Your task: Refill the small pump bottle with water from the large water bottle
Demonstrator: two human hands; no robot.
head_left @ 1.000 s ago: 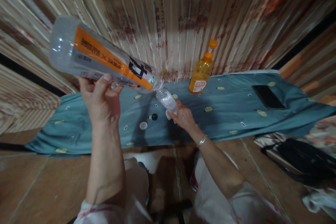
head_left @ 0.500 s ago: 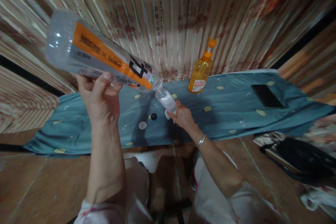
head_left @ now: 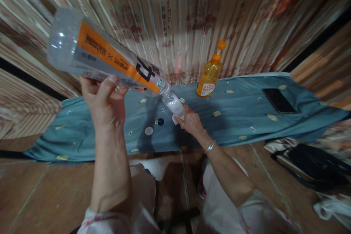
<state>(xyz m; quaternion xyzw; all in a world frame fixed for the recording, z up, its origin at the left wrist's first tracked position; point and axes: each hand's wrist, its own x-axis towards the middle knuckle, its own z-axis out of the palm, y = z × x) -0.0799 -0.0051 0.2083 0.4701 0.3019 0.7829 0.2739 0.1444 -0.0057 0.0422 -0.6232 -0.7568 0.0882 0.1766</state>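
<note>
My left hand (head_left: 105,98) is wrapped round a large clear plastic bottle (head_left: 64,40) with an orange and grey label. That bottle is tipped, its base up at the left and its neck down to the right. Its mouth meets the mouth of a small clear bottle (head_left: 173,103), which leans toward it. My right hand (head_left: 191,120) grips the small bottle at its lower end, with something white under the fingers. Two bottle caps, one black (head_left: 160,121) and one whitish (head_left: 148,131), lie on the cloth below. Whether liquid is flowing between the mouths I cannot tell.
An orange pump bottle (head_left: 208,76) stands at the back of the teal cloth-covered table (head_left: 236,117). A black phone (head_left: 279,100) lies at the right. Behind hangs a striped curtain (head_left: 178,18). A black bag (head_left: 312,166) sits low at the right.
The large bottle has turned very slightly in my left hand, its label shifting a little. Everything else looks the same.
</note>
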